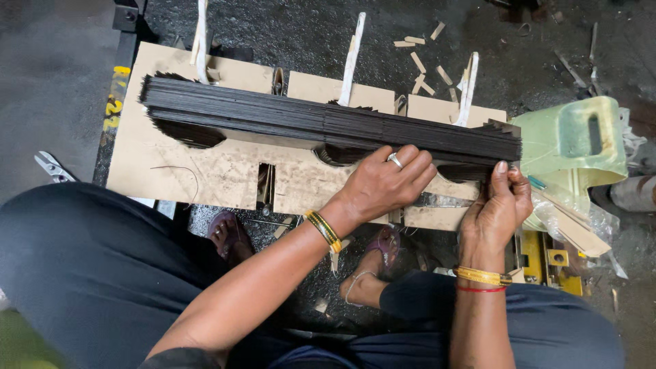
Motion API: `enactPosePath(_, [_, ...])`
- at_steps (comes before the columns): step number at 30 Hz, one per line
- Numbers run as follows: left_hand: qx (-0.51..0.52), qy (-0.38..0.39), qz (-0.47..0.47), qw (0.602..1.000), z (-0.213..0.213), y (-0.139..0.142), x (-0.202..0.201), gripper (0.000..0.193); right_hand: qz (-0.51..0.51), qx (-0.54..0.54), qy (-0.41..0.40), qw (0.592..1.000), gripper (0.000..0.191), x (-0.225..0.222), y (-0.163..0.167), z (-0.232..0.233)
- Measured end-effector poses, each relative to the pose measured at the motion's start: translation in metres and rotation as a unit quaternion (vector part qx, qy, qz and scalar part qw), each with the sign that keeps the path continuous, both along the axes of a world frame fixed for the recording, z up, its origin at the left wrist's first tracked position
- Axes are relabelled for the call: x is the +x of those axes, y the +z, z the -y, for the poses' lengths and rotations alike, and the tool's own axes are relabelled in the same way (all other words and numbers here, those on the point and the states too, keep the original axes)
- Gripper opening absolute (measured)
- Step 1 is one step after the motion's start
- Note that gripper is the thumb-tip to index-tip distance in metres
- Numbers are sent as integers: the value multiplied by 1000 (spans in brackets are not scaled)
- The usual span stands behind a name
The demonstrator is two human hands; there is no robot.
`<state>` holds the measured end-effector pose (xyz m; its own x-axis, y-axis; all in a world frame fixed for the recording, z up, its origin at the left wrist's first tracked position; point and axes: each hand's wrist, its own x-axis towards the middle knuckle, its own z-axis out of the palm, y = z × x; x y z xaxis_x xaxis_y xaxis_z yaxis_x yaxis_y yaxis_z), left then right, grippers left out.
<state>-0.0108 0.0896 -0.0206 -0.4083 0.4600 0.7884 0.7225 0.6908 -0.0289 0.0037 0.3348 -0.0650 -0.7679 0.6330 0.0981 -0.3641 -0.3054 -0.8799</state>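
Left hand (pixel 386 183) presses flat on black sheet stack (pixel 328 123); right hand (pixel 499 205) grips its end.

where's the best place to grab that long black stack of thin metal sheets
Probably by its two short ends, one hand each: the black stack is long, thin and loose. The right hand already cups the right end; the left hand rests on its near edge.

Bare forearms here, no sleeves in sight. The left hand (pixel 383 183) wears a silver ring and a gold-and-dark bangle; the right hand (pixel 497 208) has gold bangles over a thin red one. Dark trousers, purple sandals (pixel 229 232), and an anklet on one foot.
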Motion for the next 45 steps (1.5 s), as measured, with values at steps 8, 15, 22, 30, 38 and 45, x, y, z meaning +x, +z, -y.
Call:
enactPosePath(8, [13,-20,-30,999,2,-5,-3,12,-1,29,-3,1000,16,1,1,4])
enactPosePath(15, [-8,-9,-32,999,2,-9,-3,10,20,54,-32,998,20,0,4,7])
enactPosePath(22, [-40,13,-45,998,1,-8,-3,17,0,80,-51,995,22,-3,-14,-1])
enactPosePath(30, [22,45,32,998,28,-6,20,32,11,78,-106,991,26,-4,-20,5])
enactPosePath(38, [11,91,77,993,75,-10,28,41,19,63,-100,993,23,-3,-14,8])
enactPosePath(45, [-9,83,67,994,68,-6,17,33,42,69,-90,993,23,0,-10,4])
